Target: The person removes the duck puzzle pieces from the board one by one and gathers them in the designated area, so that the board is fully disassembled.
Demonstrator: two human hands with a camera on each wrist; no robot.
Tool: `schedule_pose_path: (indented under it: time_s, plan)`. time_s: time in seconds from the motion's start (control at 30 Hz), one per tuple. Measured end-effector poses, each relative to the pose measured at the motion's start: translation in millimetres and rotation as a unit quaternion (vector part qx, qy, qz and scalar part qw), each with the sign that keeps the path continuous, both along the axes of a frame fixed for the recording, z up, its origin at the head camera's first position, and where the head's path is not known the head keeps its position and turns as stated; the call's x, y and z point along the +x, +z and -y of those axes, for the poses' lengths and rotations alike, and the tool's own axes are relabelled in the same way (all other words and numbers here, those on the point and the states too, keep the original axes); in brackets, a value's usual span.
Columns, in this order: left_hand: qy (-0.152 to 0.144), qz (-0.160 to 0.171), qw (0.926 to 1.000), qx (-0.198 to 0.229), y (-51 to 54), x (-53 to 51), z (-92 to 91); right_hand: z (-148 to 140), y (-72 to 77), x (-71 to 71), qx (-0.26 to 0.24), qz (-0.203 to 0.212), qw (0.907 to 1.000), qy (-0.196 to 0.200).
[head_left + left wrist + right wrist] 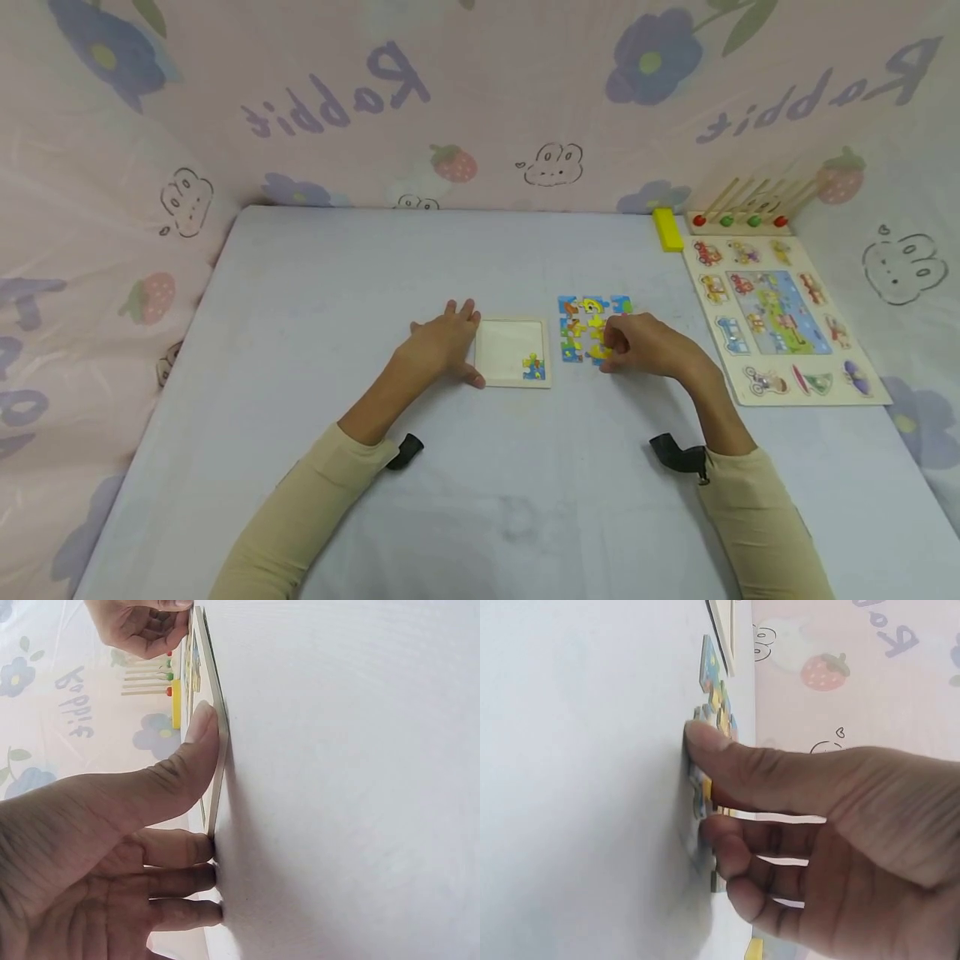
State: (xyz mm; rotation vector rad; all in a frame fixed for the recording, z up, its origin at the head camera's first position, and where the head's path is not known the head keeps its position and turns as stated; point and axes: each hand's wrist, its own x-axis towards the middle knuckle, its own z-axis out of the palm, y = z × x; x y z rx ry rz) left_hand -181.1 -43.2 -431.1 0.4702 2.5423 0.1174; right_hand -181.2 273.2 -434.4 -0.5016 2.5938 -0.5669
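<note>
In the head view a shallow square wooden tray lies on the table, with one puzzle piece in its lower right corner. My left hand steadies the tray's left side, fingers spread and straight. In the left wrist view its thumb rests on the tray's rim and its fingertips touch the table. Right of the tray lies a group of colourful jigsaw pieces. At their lower right my right hand is curled, and in the right wrist view thumb and index finger pinch a puzzle piece, partly hidden by them.
Farther right lies a wooden picture puzzle board with vehicle shapes. Behind it stands a peg rack with red and green beads, beside a yellow block. A printed curtain surrounds the white table.
</note>
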Motion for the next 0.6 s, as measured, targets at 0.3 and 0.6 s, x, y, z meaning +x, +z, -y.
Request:
schedule_pose_path:
  time_s: [0.3, 0.6]
  plan:
    - [-0.003, -0.005, 1.0000, 0.002, 0.1, -0.5, 0.2, -1, 0.7, -2.9, -0.010, -0.005, 0.9999, 0.004]
    - [0.000, -0.001, 1.0000, -0.001, 1.0, -0.3, -0.3, 9, 10.0, 1.4, -0.026, -0.031, 0.9990, 0.018]
